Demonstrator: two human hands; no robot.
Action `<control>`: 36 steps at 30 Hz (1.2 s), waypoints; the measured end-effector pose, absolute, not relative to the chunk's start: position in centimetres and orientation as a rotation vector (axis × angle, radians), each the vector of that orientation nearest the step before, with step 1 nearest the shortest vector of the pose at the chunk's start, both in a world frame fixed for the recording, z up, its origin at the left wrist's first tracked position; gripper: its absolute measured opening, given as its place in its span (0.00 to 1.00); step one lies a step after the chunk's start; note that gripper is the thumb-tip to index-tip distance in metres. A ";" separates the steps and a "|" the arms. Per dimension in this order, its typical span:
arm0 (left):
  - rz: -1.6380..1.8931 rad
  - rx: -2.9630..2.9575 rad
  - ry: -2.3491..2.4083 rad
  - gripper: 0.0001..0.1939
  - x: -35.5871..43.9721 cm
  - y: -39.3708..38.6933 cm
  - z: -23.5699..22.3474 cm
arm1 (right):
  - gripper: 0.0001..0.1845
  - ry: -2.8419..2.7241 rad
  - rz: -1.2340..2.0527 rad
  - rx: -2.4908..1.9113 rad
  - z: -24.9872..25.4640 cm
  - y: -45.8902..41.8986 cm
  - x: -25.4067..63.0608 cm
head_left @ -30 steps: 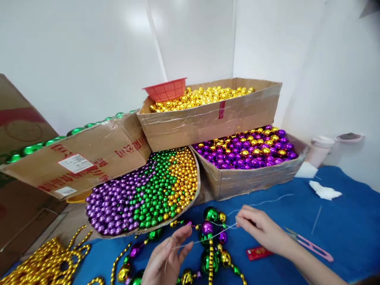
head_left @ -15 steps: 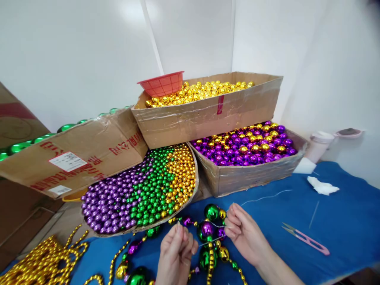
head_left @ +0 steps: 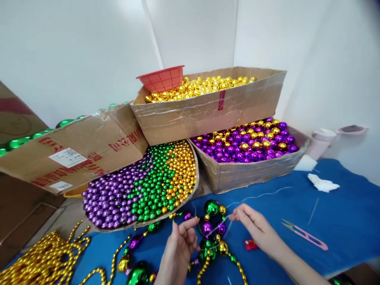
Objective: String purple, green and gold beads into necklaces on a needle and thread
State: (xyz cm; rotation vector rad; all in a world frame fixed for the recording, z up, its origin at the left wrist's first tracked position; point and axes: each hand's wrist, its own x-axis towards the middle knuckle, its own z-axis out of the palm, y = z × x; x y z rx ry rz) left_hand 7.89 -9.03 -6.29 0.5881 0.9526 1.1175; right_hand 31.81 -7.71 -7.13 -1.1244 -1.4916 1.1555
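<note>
My right hand (head_left: 252, 225) pinches a thin clear thread (head_left: 219, 225) between thumb and fingertips. The thread slants down toward my left hand (head_left: 181, 245), whose thumb and index finger stand apart while the other fingers curl where the thread meets them. Behind and between the hands lies a bead garland with a large green bead (head_left: 211, 207), a purple bead (head_left: 206, 228) and a gold bead (head_left: 223, 247). A strand of small gold beads (head_left: 204, 270) hangs toward the front. Another large green bead (head_left: 139, 273) is left of my left hand.
Pink thread snips (head_left: 308, 236), white tissue (head_left: 323, 183) and a small red packet (head_left: 251, 244) lie on blue cloth (head_left: 267, 202). Cardboard boxes of gold (head_left: 208, 114) and purple beads (head_left: 252, 174) stand behind. Gold strands (head_left: 38, 261) pile up at left.
My right hand has moved slightly right and down, uncovering the red packet. My left thumb and index finger have spread from a pinch. The thread between the hands has shifted.
</note>
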 end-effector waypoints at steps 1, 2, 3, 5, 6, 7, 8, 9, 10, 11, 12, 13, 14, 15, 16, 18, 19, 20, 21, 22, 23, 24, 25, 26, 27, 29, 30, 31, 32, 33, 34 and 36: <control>1.098 0.641 0.953 0.33 7.9 -8.8 -5.6 | 0.11 -1.611 1.030 -1.118 -6.2 -7.5 32.4; 1.080 0.698 0.962 0.33 8.0 -8.7 -5.0 | 0.09 -1.717 0.906 -1.097 -5.4 -7.3 32.8; 1.055 0.756 0.976 0.32 8.1 -8.6 -4.4 | 0.08 -1.810 0.787 -1.063 -4.6 -7.1 32.9; 0.998 0.871 1.026 0.29 8.5 -8.5 -3.4 | 0.07 -1.963 0.582 -0.970 -3.3 -6.3 32.2; 0.964 0.933 1.059 0.26 8.7 -8.5 -3.0 | 0.07 -2.028 0.498 -0.918 -2.7 -5.8 31.5; 0.926 1.001 1.094 0.24 8.8 -8.6 -2.5 | 0.07 -2.085 0.428 -0.867 -2.3 -5.1 30.6; 0.886 1.070 1.125 0.21 9.0 -8.7 -2.2 | 0.08 -2.136 0.371 -0.819 -1.9 -4.3 29.6; 0.852 1.132 1.145 0.19 9.1 -8.8 -2.0 | 0.08 -2.180 0.324 -0.774 -1.7 -3.4 28.6; 0.826 1.176 1.152 0.17 9.2 -8.8 -1.9 | 0.09 -2.216 0.288 -0.738 -1.5 -2.5 27.6; 0.810 1.191 1.143 0.16 9.2 -8.9 -1.9 | 0.09 -2.244 0.259 -0.712 -1.4 -1.6 26.9; 0.807 1.171 1.120 0.15 9.2 -8.9 -2.2 | 0.10 -2.258 0.235 -0.707 -1.3 -0.9 26.3; 0.821 1.122 1.088 0.16 9.1 -8.9 -2.5 | 0.09 -2.259 0.217 -0.724 -1.3 -0.4 25.9; 0.845 1.052 1.048 0.17 9.0 -8.9 -2.9 | 0.08 -2.245 0.207 -0.762 -1.4 -0.3 25.8; 0.872 0.973 1.007 0.17 8.9 -8.8 -3.3 | 0.08 -2.217 0.208 -0.818 -1.5 -0.4 25.9; 0.901 0.898 0.968 0.17 8.8 -8.8 -3.7 | 0.10 -2.180 0.224 -0.878 -1.6 -0.9 26.2; 0.954 0.787 0.905 0.15 8.6 -8.8 -4.3 | 0.13 -2.126 0.306 -0.947 -2.0 -2.7 26.9; 0.971 0.750 0.885 0.15 8.5 -8.9 -4.4 | 0.12 -2.121 0.365 -0.949 -2.2 -3.7 27.2; 0.983 0.726 0.874 0.14 8.5 -8.9 -4.5 | 0.11 -2.129 0.426 -0.937 -2.5 -4.8 27.5; 0.989 0.710 0.869 0.14 8.5 -8.9 -4.4 | 0.11 -2.144 0.482 -0.918 -2.9 -5.7 27.6; 0.992 0.700 0.866 0.14 8.5 -9.0 -4.4 | 0.10 -2.160 0.525 -0.903 -3.3 -6.5 27.6; 0.992 0.693 0.863 0.14 8.5 -9.0 -4.3 | 0.11 -2.171 0.555 -0.899 -3.7 -7.1 27.5; 0.992 0.689 0.858 0.14 8.5 -9.0 -4.2 | 0.12 -2.177 0.576 -0.905 -4.1 -7.4 27.3; 0.991 0.686 0.850 0.14 8.5 -9.0 -4.2 | 0.13 -2.179 0.594 -0.917 -4.5 -7.5 27.0; 0.990 0.683 0.842 0.14 8.6 -9.0 -4.1 | 0.15 -2.177 0.614 -0.928 -4.9 -7.4 26.7; 0.989 0.683 0.835 0.14 8.6 -9.0 -4.1 | 0.15 -2.172 0.639 -0.938 -5.1 -7.2 26.4; 0.988 0.687 0.831 0.14 8.6 -9.1 -4.1 | 0.14 -2.146 0.703 -0.945 -5.2 -6.8 26.1; 0.988 0.687 0.833 0.14 8.6 -9.1 -4.2 | 0.13 -2.122 0.745 -0.946 -5.2 -6.7 26.0; 0.990 0.685 0.838 0.14 8.6 -9.1 -4.2 | 0.12 -2.089 0.793 -0.948 -5.0 -6.7 26.0; 0.991 0.683 0.845 0.14 8.7 -9.1 -4.2 | 0.11 -2.045 0.848 -0.955 -4.9 -6.7 26.1; 0.995 0.681 0.856 0.13 8.7 -9.1 -4.1 | 0.10 -1.993 0.914 -0.967 -4.8 -6.9 26.3; 1.000 0.682 0.872 0.13 8.7 -9.1 -4.1 | 0.10 -1.935 0.996 -0.978 -4.7 -7.1 26.4; 1.011 0.691 0.909 0.13 8.8 -9.2 -4.0 | 0.10 -1.806 1.208 -0.988 -4.8 -7.6 26.6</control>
